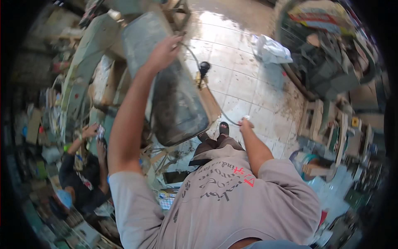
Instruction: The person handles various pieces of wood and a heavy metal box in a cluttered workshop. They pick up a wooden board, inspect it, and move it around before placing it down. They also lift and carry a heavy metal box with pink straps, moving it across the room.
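Observation:
A thin greenish-grey cord (224, 112) hangs in a loose curve between my two hands. My left hand (165, 53) reaches far forward, its fingers closed at the cord's upper end, over the edge of a long dark panel. That panel (178, 103) has rounded corners and a worn, smeared surface; it looks like a seat cushion, but I cannot be sure. Nearer my body, my right hand (246, 123) is closed round the cord's lower end. A black rounded knob (204, 67) on a short stem stands just beside the cord.
Wet, dirty floor tiles (236, 79) lie ahead, with a white plastic bag (272, 50) on them. A heap of dark scraps (331, 62) is at far right, wooden frames (325, 124) below it. At left, a person in black (85, 178) works beside a green frame (85, 62).

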